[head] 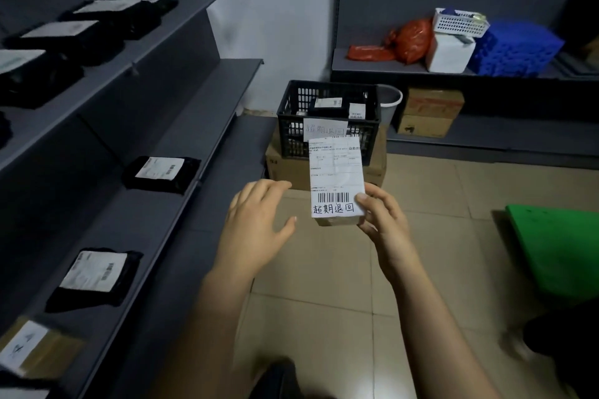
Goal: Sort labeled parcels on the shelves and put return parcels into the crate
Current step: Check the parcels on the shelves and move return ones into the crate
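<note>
Pinching the small labelled parcel [335, 178] only at its lower corner with the right hand [379, 220], while the left hand [256, 223] hangs open beside it, seemingly not touching, the person risks dropping it before reaching the black crate [291, 139] ahead.

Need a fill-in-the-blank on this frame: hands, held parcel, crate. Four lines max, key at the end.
1. Of the left hand and the right hand, only the ____ grips the labeled parcel.
2. The left hand is ____, fingers spread, touching nothing.
3. The black crate stands on a ____ box.
4. The shelf parcel at left has ____ wrapping.

Missing words: right; open; cardboard; black.
</note>
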Demonstrator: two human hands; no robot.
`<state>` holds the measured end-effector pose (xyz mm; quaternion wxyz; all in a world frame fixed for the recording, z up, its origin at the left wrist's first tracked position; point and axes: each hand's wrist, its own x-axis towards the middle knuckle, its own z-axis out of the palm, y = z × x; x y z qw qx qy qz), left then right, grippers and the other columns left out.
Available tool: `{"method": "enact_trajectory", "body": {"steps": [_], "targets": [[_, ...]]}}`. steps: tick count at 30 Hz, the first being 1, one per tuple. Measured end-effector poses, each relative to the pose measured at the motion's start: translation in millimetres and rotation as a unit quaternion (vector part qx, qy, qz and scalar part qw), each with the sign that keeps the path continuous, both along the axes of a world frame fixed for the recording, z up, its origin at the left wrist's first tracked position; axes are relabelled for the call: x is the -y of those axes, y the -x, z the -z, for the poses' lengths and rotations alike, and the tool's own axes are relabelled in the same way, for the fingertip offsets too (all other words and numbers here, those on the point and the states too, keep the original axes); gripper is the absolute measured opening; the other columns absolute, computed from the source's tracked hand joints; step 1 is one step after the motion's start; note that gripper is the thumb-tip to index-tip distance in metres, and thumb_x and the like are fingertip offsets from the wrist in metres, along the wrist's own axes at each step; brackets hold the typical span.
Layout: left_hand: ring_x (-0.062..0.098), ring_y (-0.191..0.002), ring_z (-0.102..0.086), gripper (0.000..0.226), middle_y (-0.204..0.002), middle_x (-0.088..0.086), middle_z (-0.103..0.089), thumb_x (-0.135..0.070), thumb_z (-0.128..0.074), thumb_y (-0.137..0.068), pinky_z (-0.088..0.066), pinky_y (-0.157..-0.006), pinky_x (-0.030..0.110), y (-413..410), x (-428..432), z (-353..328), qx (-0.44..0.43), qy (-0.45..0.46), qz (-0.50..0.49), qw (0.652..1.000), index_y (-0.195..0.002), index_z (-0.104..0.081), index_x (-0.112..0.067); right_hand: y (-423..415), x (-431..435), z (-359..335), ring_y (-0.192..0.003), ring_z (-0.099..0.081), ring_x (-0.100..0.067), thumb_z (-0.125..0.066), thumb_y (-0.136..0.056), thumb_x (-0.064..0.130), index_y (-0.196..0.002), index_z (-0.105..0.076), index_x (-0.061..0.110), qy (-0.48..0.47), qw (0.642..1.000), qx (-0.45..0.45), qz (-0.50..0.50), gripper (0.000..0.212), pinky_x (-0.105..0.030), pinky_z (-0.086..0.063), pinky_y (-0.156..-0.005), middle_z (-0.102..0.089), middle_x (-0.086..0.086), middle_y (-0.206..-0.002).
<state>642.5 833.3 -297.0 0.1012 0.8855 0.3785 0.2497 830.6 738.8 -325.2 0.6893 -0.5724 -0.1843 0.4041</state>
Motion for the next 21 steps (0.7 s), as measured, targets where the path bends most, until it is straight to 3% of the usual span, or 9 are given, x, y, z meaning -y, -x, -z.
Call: {"method": "enact_trajectory", "body": {"steps": [5,9,12,18,21], "targets": [[0.02,-0.114,-0.048,0.049,-0.118,-0.001,-0.058,-0.025,-0.073,-0.08,-0.039,-0.099,0.042,-43.4,-59.5,17.0,-0.016,0.015,0.003,1.0,-0.125,-0.058,-0.016,-41.0,-55.2,15.8,-0.082,-0.068,-0.006,-0.072,-0.083,0.022,-0.116,-0.062,0.017,0.029,1.0,-0.011,0.001,0.035,-0.023,-0.048,-0.075,-0.074,0.0,-0.1],[0.019,-0.112,-0.049,0.048,-0.118,-0.001,-0.059,-0.025,-0.074,-0.079,-0.039,-0.098,0.04,-83.6,-127.0,26.3,-0.02,0.021,0.019,0.999,-0.124,-0.059,-0.016,-78.5,-115.0,17.9,-0.086,-0.068,-0.009,-0.071,-0.071,0.032,-0.114,-0.064,0.02,0.037,0.999,-0.008,0.016,0.046,-0.023,-0.05,-0.075,-0.073,-0.005,-0.109],[0.021,-0.113,-0.05,0.048,-0.118,-0.001,-0.058,-0.024,-0.073,-0.079,-0.037,-0.098,0.039,-117.4,-189.5,25.1,-0.017,0.029,0.034,0.999,-0.124,-0.059,-0.016,-107.4,-171.1,10.4,-0.081,-0.068,-0.005,-0.072,-0.074,0.028,-0.112,-0.065,0.022,0.036,0.999,-0.002,0.029,0.04,-0.02,-0.049,-0.071,-0.073,-0.003,-0.106],[0.021,-0.113,-0.049,0.048,-0.117,-0.002,-0.057,-0.025,-0.073,-0.079,-0.037,-0.096,0.038,-183.4,-314.9,6.1,-0.023,0.016,0.076,0.997,-0.124,-0.058,-0.017,-160.6,-285.0,-13.2,-0.085,-0.055,-0.018,-0.073,-0.064,0.046,-0.109,-0.067,0.034,0.061,0.996,0.031,0.065,0.047,-0.037,-0.034,-0.074,-0.073,-0.005,-0.106],[0.021,-0.112,-0.05,0.047,-0.117,-0.001,-0.057,-0.024,-0.073,-0.079,-0.038,-0.096,0.039,-212.3,-366.4,-1.0,-0.017,0.008,0.084,0.996,-0.124,-0.058,-0.017,-186.6,-329.2,-21.1,-0.097,-0.066,-0.018,-0.071,-0.06,0.051,-0.11,-0.066,0.037,0.069,0.994,0.04,0.071,0.052,-0.039,-0.04,-0.077,-0.073,0.002,-0.108]]}}
